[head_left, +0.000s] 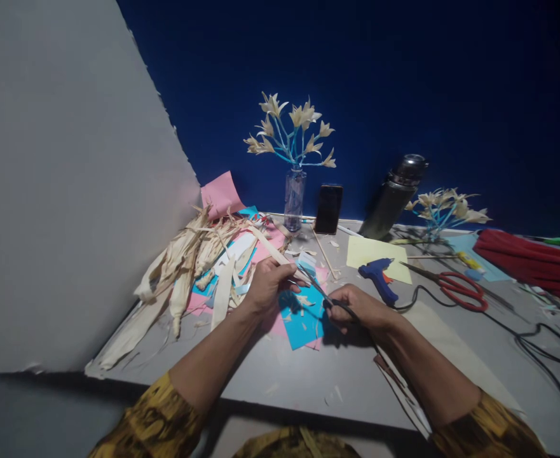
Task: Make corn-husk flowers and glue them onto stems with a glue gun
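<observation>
My left hand (266, 285) is closed on a long pale strip of corn husk (266, 243), which stretches up and left from the fingers. My right hand (353, 306) grips a pair of scissors (318, 287) with dark handles. The blades point up and left and meet the husk's end by my left fingertips; whether they have cut into it I cannot tell. Below the hands lie blue paper (303, 318) and pink paper, scattered with small husk scraps. A heap of dried corn husks (184, 254) lies left of my left hand.
Behind stand a glass vase (295, 200) of husk flowers, a phone (328, 210) and a metal flask (394, 197). To the right lie a blue glue gun (379, 278) with its cord, red-handled scissors (463, 289), yellow paper (358, 251), more husk flowers (446, 207) and red cloth (530, 261).
</observation>
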Action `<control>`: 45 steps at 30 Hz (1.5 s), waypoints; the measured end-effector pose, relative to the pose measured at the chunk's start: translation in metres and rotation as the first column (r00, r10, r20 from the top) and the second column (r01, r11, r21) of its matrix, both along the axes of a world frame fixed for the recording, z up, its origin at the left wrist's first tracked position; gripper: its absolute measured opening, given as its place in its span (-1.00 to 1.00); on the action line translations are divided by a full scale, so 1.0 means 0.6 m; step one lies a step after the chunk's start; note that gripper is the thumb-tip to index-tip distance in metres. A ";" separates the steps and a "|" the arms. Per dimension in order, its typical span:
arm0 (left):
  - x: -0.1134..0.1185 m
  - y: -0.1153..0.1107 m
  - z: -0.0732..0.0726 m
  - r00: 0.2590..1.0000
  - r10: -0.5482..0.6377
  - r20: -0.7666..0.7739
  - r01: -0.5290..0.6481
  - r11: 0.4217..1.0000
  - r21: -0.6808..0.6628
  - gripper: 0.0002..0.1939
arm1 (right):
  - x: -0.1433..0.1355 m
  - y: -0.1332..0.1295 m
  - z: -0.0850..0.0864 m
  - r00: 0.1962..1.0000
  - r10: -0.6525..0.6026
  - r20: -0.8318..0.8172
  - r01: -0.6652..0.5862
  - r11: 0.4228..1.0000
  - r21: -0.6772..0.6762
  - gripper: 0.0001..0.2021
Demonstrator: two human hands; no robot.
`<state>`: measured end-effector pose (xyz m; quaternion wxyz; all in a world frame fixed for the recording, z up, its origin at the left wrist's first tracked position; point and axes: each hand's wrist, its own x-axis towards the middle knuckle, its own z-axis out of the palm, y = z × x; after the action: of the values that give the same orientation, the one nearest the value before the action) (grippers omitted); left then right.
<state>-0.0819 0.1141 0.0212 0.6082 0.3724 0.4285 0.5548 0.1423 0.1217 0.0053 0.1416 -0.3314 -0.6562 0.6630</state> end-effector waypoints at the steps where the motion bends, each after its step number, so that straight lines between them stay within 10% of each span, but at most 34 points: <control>1: 0.000 0.000 0.001 1.000 0.003 -0.001 -0.003 1.000 -0.004 -0.80 | 0.001 0.000 -0.001 1.000 -0.004 0.005 0.004 1.000 -0.003 -0.44; 21: -0.001 -0.006 0.010 1.000 0.000 0.024 0.000 1.000 -0.009 -0.79 | -0.009 -0.009 0.001 0.983 -0.178 0.036 0.180 0.983 -0.041 -0.62; 27: 0.005 -0.003 -0.006 0.991 -0.045 0.126 0.059 0.992 -0.108 -0.78 | -0.028 -0.002 -0.016 0.856 -0.474 -0.207 0.473 0.879 -0.055 -0.70; 37: 0.038 -0.023 -0.020 0.968 -0.158 0.195 0.199 0.957 -0.212 -0.74 | -0.040 -0.015 -0.010 0.720 -0.619 -0.315 0.636 0.769 -0.057 -0.65; 45: 0.018 -0.003 -0.015 0.962 -0.018 0.272 0.069 0.981 -0.180 -0.84 | -0.018 0.018 0.000 0.593 -0.683 -0.426 0.675 0.711 -0.200 -0.72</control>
<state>-0.0709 0.1124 0.0125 0.7051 0.2439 0.3839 0.5440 0.1314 0.1322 0.0053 0.5348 -0.3857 -0.4195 0.6239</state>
